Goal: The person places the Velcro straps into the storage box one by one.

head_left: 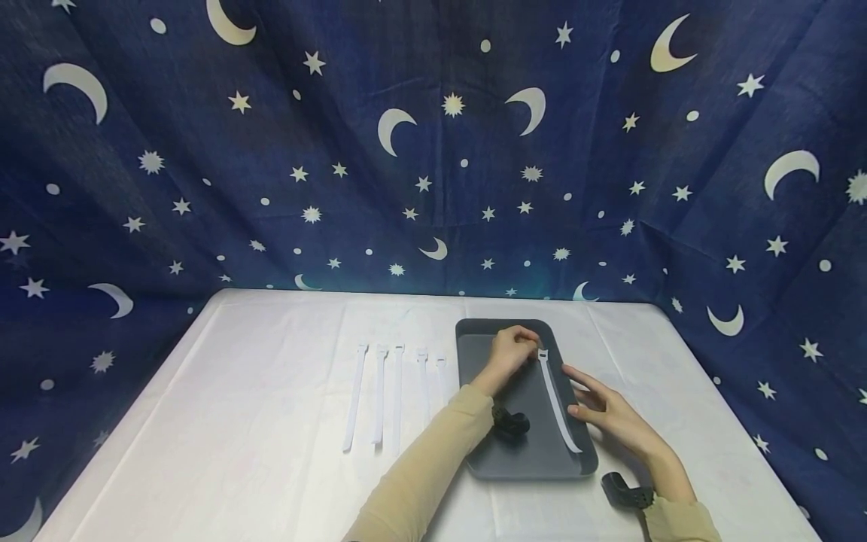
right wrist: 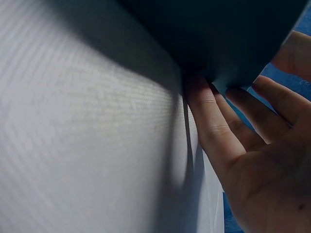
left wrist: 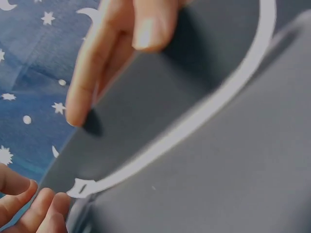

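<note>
A white hook-and-loop cable tie (head_left: 557,406) with a slotted head lies lengthwise along the right side of a dark grey tray (head_left: 521,465). My left hand (head_left: 512,352) reaches across the tray and pinches the tie at its head; the left wrist view shows the fingertips right at the slotted end (left wrist: 81,188). At the tray's right side, my right hand (head_left: 612,418) holds the rim, thumb over the inside and fingers along the outer wall. From the right wrist view, the right fingers (right wrist: 214,121) touch the outer wall low down.
Left of the tray, several more white cable ties (head_left: 379,395) lie side by side on the white-covered table (head_left: 223,421), the nearest partly behind the left sleeve (head_left: 427,467). A dark blue curtain (head_left: 433,188) with moons and stars hangs behind the table.
</note>
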{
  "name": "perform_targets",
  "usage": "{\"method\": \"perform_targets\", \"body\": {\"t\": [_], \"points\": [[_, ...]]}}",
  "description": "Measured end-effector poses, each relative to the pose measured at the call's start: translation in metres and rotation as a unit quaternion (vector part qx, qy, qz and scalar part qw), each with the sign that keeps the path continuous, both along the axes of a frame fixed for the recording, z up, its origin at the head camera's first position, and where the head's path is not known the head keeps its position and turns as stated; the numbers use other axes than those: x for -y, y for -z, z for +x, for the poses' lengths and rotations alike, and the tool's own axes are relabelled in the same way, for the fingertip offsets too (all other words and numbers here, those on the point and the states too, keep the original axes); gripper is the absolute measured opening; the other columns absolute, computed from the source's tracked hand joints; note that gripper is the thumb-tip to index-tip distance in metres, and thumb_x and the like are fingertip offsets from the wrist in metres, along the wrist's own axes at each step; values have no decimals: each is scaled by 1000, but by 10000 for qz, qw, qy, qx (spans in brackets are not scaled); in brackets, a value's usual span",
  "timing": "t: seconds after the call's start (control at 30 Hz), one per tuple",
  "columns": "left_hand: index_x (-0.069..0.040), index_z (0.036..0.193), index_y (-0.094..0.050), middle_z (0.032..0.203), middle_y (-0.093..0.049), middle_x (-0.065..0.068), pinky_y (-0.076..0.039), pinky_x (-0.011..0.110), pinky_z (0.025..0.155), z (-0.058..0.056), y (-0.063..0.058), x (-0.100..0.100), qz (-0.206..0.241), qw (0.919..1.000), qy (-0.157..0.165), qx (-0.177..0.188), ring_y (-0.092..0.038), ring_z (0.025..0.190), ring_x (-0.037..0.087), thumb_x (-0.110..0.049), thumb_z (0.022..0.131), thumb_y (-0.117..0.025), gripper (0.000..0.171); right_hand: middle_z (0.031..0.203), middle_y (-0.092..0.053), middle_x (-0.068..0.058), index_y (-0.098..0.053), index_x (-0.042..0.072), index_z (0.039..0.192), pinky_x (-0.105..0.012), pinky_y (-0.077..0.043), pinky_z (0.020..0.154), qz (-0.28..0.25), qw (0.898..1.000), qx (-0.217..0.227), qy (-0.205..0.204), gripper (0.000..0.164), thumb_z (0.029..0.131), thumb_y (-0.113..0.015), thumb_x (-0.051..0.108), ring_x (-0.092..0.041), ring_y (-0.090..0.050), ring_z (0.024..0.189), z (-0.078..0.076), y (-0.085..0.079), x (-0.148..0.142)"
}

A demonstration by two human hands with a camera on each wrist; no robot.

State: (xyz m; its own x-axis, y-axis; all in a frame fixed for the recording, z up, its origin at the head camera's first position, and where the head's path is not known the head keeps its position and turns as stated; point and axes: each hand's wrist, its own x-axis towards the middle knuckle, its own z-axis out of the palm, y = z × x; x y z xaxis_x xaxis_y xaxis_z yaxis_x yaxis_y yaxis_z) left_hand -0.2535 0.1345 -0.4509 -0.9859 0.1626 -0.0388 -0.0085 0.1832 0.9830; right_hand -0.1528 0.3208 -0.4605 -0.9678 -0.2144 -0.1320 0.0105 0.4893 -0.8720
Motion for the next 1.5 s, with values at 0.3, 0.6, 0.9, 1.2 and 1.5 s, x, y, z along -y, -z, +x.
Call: {"method": "perform_targets", "body": {"t": [0.3, 0.6, 0.9, 1.2, 1.5], "points": [[-2, 104, -70, 89, -72, 17, -45, 21, 53, 5, -9, 4, 182, 9997, 134, 43, -69, 83, 36, -9, 89, -63, 18, 158, -22, -21, -27, 16, 152, -66, -32, 105, -69, 10000, 2, -71, 71, 91, -64, 25, -49, -35, 137, 1, 1, -1], [0, 106, -68, 93, -73, 17, -54, 33, 64, 8, -14, 11, 430, 9988, 233, 39, -71, 87, 33, -9, 89, -62, 20, 158, -22, -21, -26, 16, 152, -67, -31, 105, -75, 10000, 40, -51, 73, 91, -64, 25, -48, -35, 137, 0, 1, -1], [0, 106, -69, 93, -74, 16, -47, 16, 60, 11, -17, 24, 455, 9987, 202, -70, -72, 83, 25, -10, 89, -62, 20, 157, -23, -22, -28, 14, 152, -65, -33, 105, 1, 9997, -169, -167, 71, 91, -64, 24, -49, -37, 136, 0, 2, -3], [1, 109, -67, 98, -73, 17, -49, 16, 65, 18, -19, 39, 535, 9980, 322, -135, -71, 90, 31, -10, 90, -62, 22, 158, -24, -22, -28, 13, 151, -64, -34, 105, 74, 9997, -207, -128, 71, 91, -64, 25, -50, -37, 135, 1, 1, -2], [-2, 108, -67, 103, -71, 20, -52, 23, 71, 29, -23, 57, 612, 9972, 375, -197, -71, 93, 31, -11, 91, -61, 21, 157, -25, -21, -29, 15, 151, -48, -42, 105, 138, 9996, -198, -150, 70, 91, -64, 26, -48, -38, 136, 0, 0, -3]]}}
